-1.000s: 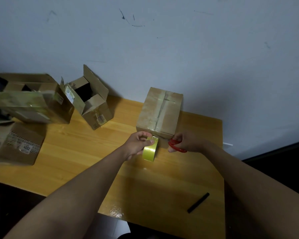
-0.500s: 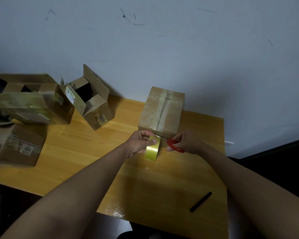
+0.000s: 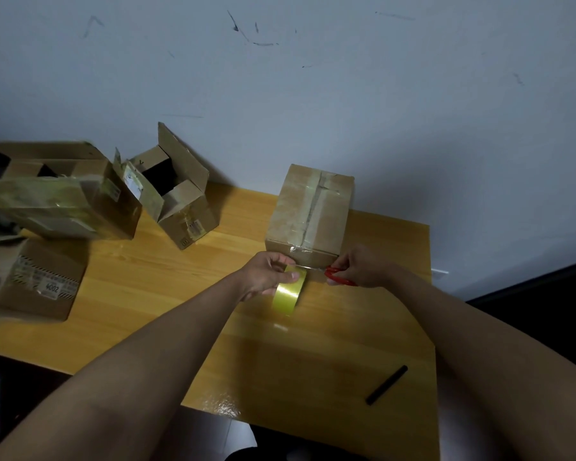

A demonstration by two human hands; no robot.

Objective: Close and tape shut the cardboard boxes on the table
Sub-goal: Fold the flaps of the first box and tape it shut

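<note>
Two bare forearms are seen, with no sleeve shown on either up to the picture's lower edge. The left hand (image 3: 266,276) and the right hand (image 3: 359,266) are uncovered: no glove, ring, watch or band can be made out on fingers or wrists. A short, plain thumbnail is shown on the left hand. No markings are visible.

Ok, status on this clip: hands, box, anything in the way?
Left hand grips tape roll. Right hand holds red scissors at the tape. Closed box taped on top. Nothing in the way.
</note>
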